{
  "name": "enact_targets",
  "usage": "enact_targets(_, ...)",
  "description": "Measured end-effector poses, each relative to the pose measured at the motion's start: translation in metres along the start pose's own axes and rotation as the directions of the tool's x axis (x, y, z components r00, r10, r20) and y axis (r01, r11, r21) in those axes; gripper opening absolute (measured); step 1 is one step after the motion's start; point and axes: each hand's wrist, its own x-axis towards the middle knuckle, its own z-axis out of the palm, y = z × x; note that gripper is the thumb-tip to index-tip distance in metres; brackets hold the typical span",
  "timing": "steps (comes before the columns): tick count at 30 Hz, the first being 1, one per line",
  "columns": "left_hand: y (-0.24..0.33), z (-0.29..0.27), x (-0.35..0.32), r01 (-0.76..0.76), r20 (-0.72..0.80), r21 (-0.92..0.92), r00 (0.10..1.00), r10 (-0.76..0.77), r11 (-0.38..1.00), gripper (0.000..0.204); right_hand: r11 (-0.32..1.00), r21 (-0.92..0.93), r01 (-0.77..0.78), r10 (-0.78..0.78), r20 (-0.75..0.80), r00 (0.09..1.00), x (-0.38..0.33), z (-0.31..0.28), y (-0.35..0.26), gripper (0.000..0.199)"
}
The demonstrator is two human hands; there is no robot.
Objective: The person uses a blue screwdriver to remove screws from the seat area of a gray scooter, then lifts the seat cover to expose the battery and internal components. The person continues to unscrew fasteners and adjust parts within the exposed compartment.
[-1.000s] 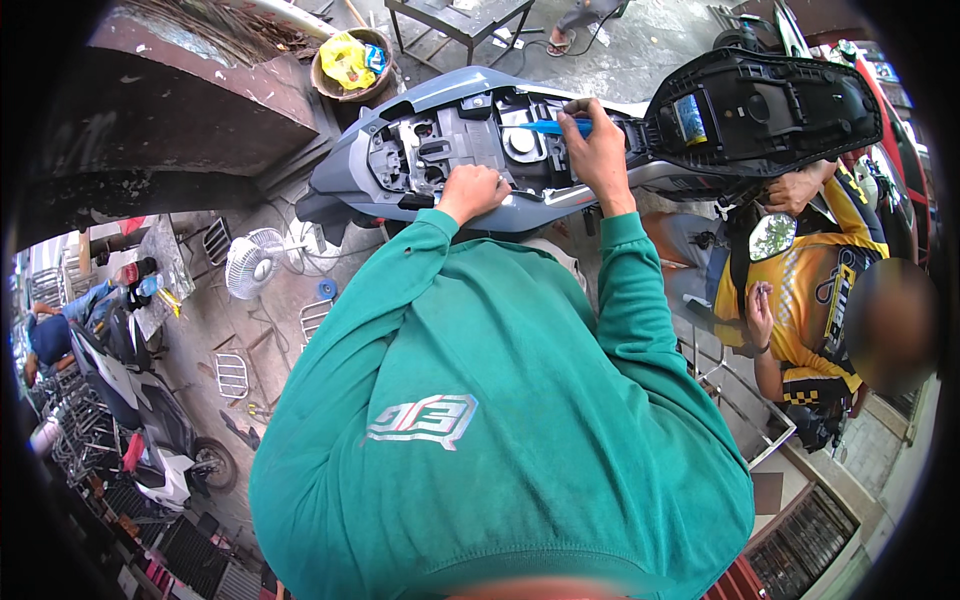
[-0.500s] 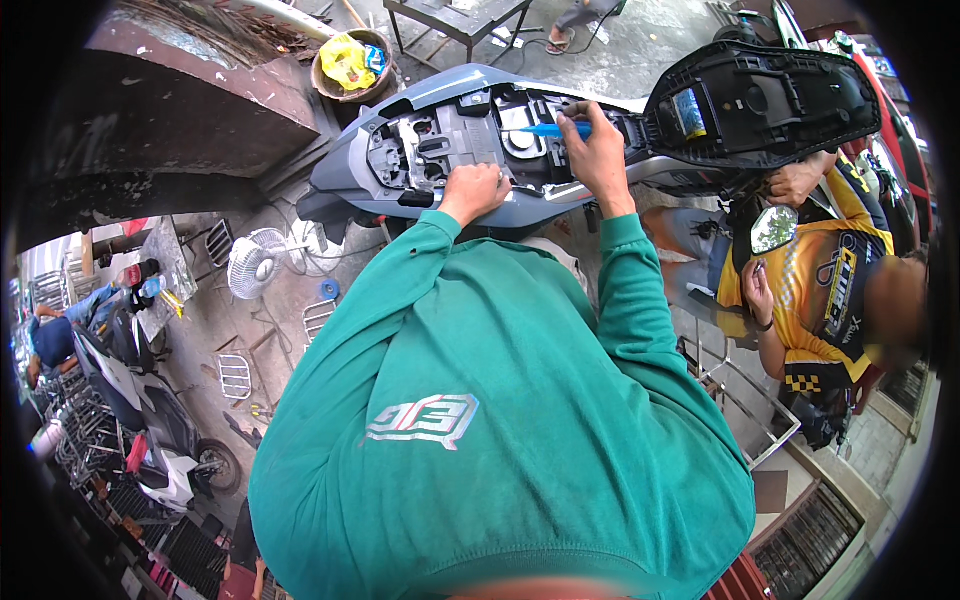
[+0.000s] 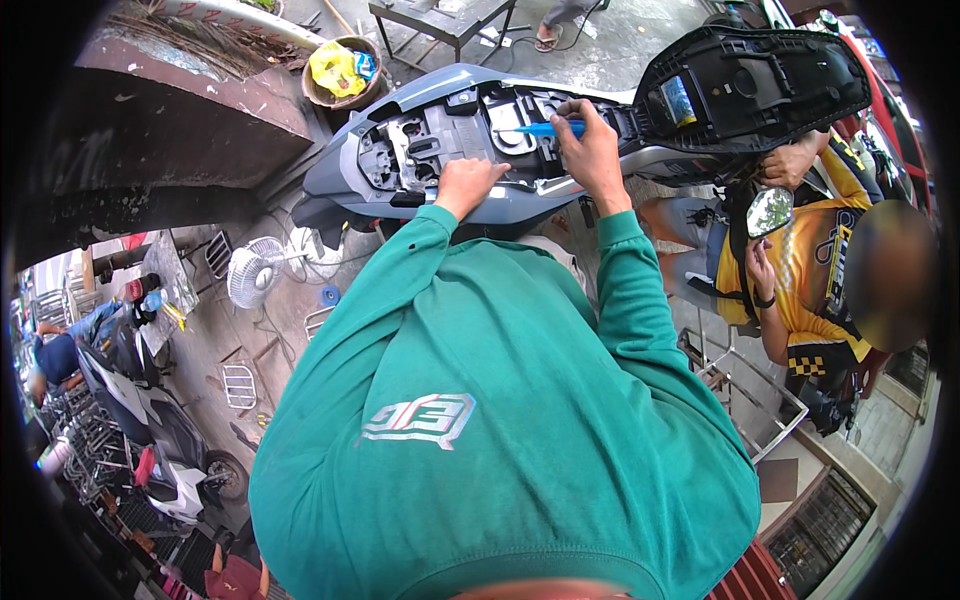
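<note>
Blue-handled screwdriver [image 3: 545, 129], held level in right hand [image 3: 590, 155], over open scooter compartment [image 3: 470, 130]

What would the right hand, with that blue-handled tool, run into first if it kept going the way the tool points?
The right hand aims the blue-handled screwdriver leftward across the grey scooter's open under-seat bay. It would probably meet the pale round plastic part just past the tip, though depth is unclear.

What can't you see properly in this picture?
Head view only:
- Tip of the blue tool held by the right hand: too small to tell what it touches.
- Left hand fingertips: curled over the scooter edge, hidden.
- The scooter's lower body: hidden behind the green shirt.
- Bucket contents: too small.
</note>
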Motion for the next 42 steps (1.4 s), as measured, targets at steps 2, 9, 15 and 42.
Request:
enact_targets(2, -0.008, 0.0, -0.002, -0.023, -0.002, 0.001, 1.0, 0.023, 1.0, 0.05, 0.998, 0.009, -0.066, 0.066, 0.026, 0.997, -0.001, -0.002, -0.001, 0.02)
enact_targets(9, -0.009, 0.016, -0.003, 0.037, -0.075, 0.003, 0.997, -0.037, 0.999, 0.047, 0.994, 0.023, -0.11, 0.109, 0.04, 0.993, -0.005, -0.004, -0.003, 0.02)
enact_targets(15, 0.0, 0.008, 0.0, 0.057, -0.03, 0.003, 0.998, -0.057, 0.998, 0.047, 0.998, 0.018, -0.062, 0.062, 0.007, 0.998, -0.008, -0.002, 0.002, 0.02)
enact_targets(42, -0.021, 0.003, 0.005, -0.098, 0.081, 0.037, 0.992, 0.095, 0.994, 0.039, 0.965, 0.077, -0.249, 0.251, -0.022, 0.968, -0.028, -0.015, 0.008, 0.019)
